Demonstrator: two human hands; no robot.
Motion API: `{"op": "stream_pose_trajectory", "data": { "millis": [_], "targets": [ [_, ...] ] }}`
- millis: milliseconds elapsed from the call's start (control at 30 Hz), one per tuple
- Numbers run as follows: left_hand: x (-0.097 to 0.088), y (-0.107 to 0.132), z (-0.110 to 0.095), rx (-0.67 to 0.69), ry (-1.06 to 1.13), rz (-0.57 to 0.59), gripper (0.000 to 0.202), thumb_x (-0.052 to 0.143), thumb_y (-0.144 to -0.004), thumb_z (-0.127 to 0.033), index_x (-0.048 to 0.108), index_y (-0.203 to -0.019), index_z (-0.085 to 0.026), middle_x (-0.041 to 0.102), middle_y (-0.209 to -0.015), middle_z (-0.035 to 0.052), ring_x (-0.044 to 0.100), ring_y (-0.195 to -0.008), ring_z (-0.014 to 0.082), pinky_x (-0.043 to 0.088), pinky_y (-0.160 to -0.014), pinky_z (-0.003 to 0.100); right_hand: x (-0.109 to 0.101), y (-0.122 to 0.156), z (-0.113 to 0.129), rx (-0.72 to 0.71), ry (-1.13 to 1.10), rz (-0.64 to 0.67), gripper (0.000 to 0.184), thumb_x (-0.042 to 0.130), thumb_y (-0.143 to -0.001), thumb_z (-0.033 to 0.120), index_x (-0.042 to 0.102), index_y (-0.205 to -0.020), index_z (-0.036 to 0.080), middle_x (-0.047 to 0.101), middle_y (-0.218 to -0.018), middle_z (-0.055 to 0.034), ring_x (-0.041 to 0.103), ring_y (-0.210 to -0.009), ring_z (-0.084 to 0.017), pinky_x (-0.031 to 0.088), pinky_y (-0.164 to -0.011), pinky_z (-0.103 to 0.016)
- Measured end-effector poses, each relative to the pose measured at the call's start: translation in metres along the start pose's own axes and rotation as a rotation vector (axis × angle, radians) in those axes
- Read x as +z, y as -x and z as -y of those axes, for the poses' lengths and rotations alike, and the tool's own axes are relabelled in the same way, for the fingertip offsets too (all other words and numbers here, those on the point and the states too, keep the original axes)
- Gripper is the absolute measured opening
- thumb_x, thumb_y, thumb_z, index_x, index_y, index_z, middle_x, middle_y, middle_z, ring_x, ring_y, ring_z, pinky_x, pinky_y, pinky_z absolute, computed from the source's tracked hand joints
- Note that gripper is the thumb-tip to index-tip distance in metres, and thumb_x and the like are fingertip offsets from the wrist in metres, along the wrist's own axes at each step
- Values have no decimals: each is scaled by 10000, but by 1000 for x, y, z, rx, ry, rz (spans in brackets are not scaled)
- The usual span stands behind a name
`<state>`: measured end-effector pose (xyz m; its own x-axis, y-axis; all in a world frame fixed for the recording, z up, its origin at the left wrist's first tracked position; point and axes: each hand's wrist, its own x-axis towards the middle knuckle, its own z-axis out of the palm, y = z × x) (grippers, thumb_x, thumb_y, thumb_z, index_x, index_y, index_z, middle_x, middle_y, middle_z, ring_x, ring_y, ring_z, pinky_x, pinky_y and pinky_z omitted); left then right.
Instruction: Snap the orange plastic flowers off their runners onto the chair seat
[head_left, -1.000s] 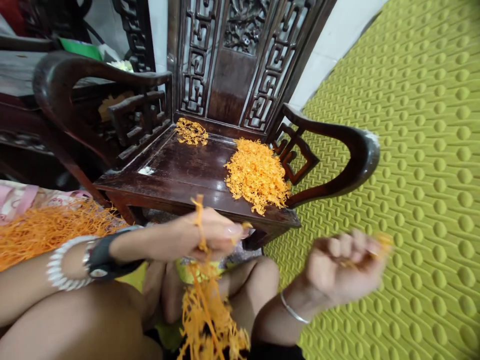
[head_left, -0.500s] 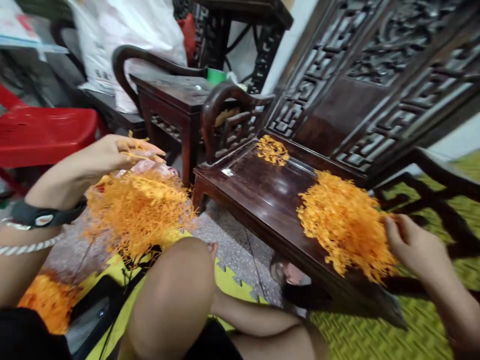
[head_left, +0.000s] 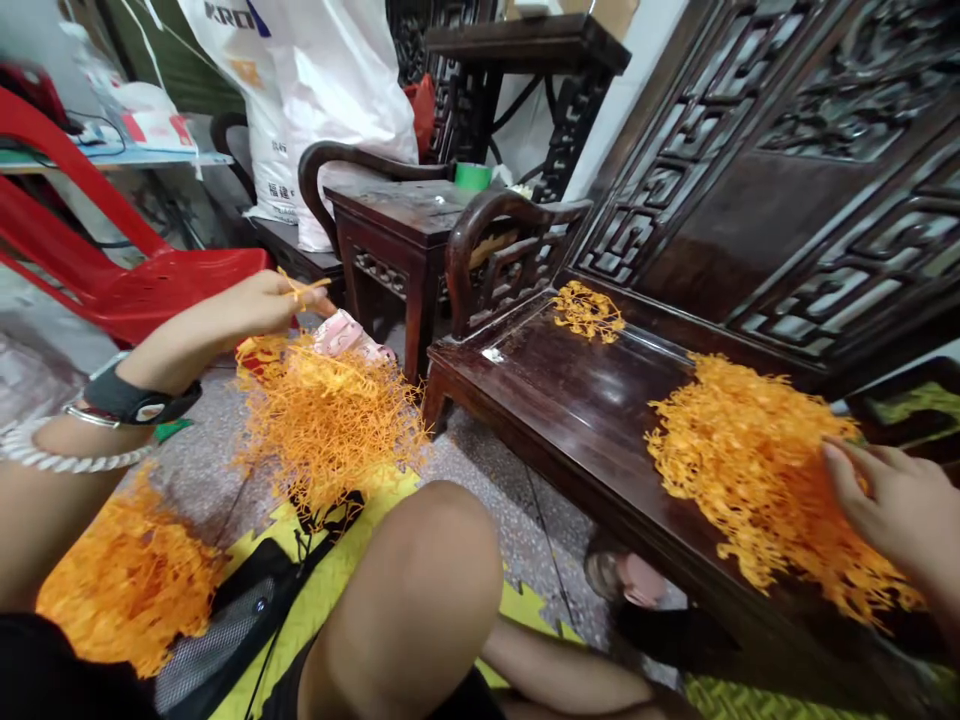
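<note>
My left hand (head_left: pixel 281 300) is closed on a thin orange branched plastic piece (head_left: pixel 304 290), its ends sticking out past the fingers. Below it, a tangled heap of orange branched pieces (head_left: pixel 337 420) lies in front of a pink patterned thing (head_left: pixel 349 335). My right hand (head_left: pixel 892 495) is at the right side of a larger orange pile (head_left: pixel 757 460) on the dark wooden bench (head_left: pixel 555 400). Its thumb and fingers are bent together on strands at the pile's edge. Farther back on the bench lies a small flat orange cluster (head_left: pixel 587 311).
Another orange heap (head_left: pixel 135 580) lies at the lower left beside a black mesh bag (head_left: pixel 225 620). My bent knee (head_left: pixel 427 570) is between the heaps and the bench. A red plastic chair (head_left: pixel 165 280), a small dark table (head_left: pixel 405 205) and white sacks (head_left: pixel 330 100) stand behind.
The view has swung left, so things appear farther right. My left hand still has the orange piece near the heap. My right hand stays at the bench pile.
</note>
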<state>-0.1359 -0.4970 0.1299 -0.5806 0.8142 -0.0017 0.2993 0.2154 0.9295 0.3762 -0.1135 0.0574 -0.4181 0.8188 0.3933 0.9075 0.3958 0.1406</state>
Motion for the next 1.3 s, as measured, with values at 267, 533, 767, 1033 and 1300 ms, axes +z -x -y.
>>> {"op": "stream_pose_trajectory", "data": {
  "millis": [267,533,767,1033,1300],
  "targets": [
    [67,15,-101,253,-161,98,422,324,-958,-317,623,-1028,-28,635,-677,-68,347,-430,-89,239,-564,95,-18,18,35,223,-240,-327,352,712,-728,232,687,-1060,117,668,-1022,-184,561,-838,-223,394,-695,-344],
    [202,7,-128,415,274,629,388,327,-986,-274,627,-815,-97,707,-916,47,459,-320,-3,289,-344,146,-79,87,142,-215,-1245,-390,540,429,-871,602,653,-1106,170,640,-1103,-154,589,-1038,-228,419,-912,-375],
    [271,36,-112,399,417,948,247,417,-949,-279,584,-837,-136,600,-611,-31,485,-330,32,334,-328,141,-85,145,192,28,-1843,26,681,430,-724,808,647,-1019,234,662,-899,-70,637,-851,-221,501,-797,-402],
    [299,35,-90,216,577,866,249,439,-939,-238,563,-762,-115,662,-746,14,535,-474,31,424,-505,147,-66,196,223,163,-2165,22,882,376,-569,931,630,-992,200,594,-689,-57,467,-455,-145,397,-408,-282],
    [302,18,-47,191,362,1140,131,617,-821,-236,648,-814,-108,662,-800,26,576,-695,95,452,-704,218,-75,204,223,466,-1910,24,293,688,-761,445,596,-844,179,531,-528,37,428,-414,-71,330,-421,-183]
  ]
}}
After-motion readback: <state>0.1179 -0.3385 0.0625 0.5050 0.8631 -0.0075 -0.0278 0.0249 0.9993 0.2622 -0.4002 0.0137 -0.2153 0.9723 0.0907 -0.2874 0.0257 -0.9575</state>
